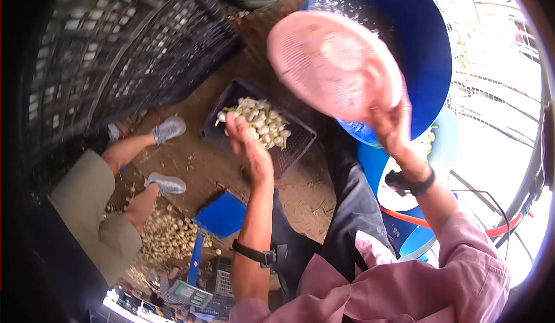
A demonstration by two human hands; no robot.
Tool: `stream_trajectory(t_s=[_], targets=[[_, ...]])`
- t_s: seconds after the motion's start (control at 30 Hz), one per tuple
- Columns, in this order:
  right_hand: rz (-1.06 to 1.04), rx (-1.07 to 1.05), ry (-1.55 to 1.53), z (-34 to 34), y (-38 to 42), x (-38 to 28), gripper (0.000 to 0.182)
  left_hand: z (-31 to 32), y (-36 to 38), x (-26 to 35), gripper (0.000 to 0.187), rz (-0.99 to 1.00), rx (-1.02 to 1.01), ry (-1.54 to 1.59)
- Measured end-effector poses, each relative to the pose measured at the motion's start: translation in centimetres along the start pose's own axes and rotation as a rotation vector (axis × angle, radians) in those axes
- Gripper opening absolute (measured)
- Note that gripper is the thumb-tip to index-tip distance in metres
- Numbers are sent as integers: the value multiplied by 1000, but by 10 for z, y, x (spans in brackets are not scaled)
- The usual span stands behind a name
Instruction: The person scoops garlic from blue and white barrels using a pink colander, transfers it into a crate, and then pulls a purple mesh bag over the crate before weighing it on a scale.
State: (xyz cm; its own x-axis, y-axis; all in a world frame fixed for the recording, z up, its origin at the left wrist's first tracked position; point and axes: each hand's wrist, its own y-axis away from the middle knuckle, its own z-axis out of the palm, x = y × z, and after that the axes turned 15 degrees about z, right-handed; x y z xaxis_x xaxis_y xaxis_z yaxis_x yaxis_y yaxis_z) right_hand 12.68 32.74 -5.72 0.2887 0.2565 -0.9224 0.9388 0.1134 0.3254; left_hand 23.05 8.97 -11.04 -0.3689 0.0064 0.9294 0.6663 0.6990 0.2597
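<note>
My right hand (pixel 392 129) grips a pink plastic colander (pixel 324 63) by its rim, with the colander tilted and slightly blurred. It is in front of a big blue tub (pixel 425 45) with water inside. My left hand (pixel 250 149) is over a dark shallow crate (pixel 295 158), its fingers stretched out and seemingly holding nothing. In that crate lies a heap of white bulbs (pixel 263 121) with short green stems, which look like garlic or onions. Part of the heap is hidden behind my left hand.
A stack of black slatted crates (pixel 133 51) stands at left. Nearby sits a person in grey shoes (pixel 167 127). Many bulbs (pixel 167 233) lie on the ground beside a blue dustpan-like scoop (pixel 221 213). An orange hose (pixel 503 227) runs at right, by a light-blue basin (pixel 445 135).
</note>
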Motion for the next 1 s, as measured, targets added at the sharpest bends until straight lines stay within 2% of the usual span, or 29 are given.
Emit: stream_trajectory(t_s=[0.1, 0.17, 0.23, 0.3, 0.33, 0.37, 0.43, 0.5, 0.53, 0.57, 0.63, 0.67, 0.77, 0.8, 0.83, 0.9, 0.93, 1.0], targets=[[-71, 326, 578, -113, -60, -2, 68, 93, -17, 26, 76, 131, -148, -28], [-177, 443, 856, -180, -126, 54, 67, 141, -30, 15, 76, 185, -213, -33], [-232, 498, 1022, -234, -195, 116, 67, 175, -33, 0, 73, 228, -234, -152], [-435, 412, 1103, -267, -244, 162, 69, 199, -25, -8, 66, 133, -283, -18], [-379, 396, 1175, -276, -269, 186, 69, 206, -24, -9, 62, 141, -226, -92], [-325, 396, 1194, -278, -287, 206, 67, 214, -23, -9, 58, 154, -171, -164], [-101, 366, 1001, -260, -307, 222, 65, 220, -23, -14, 56, 176, -137, -90], [-60, 312, 952, -234, -334, 259, 63, 219, -26, -21, 54, 220, -134, -217], [-250, 270, 872, -222, -344, 281, 64, 218, -26, -21, 54, 207, -129, -240], [-82, 326, 960, -204, -354, 303, 65, 220, -25, -20, 53, 194, -124, -257], [1, 272, 931, -173, -363, 315, 68, 223, -25, -19, 53, 182, -113, -274], [56, 215, 817, -161, -367, 315, 72, 225, -24, -18, 53, 180, -107, -277], [-56, 224, 834, -131, -390, 360, 59, 228, -18, -20, 52, 163, -83, -246], [-77, 165, 819, -123, -389, 364, 63, 228, -17, -21, 52, 161, -80, -222], [23, 154, 784, -113, -397, 386, 67, 228, -17, -20, 52, 158, -78, -197], [-211, 191, 686, -83, -412, 426, 70, 231, -18, -18, 49, 173, -48, -213], [-133, 70, 557, -77, -378, 366, 71, 230, -17, -18, 50, 166, -48, -212], [-82, -2, 523, -75, -363, 373, 70, 229, -19, -21, 52, 170, -38, -214]])
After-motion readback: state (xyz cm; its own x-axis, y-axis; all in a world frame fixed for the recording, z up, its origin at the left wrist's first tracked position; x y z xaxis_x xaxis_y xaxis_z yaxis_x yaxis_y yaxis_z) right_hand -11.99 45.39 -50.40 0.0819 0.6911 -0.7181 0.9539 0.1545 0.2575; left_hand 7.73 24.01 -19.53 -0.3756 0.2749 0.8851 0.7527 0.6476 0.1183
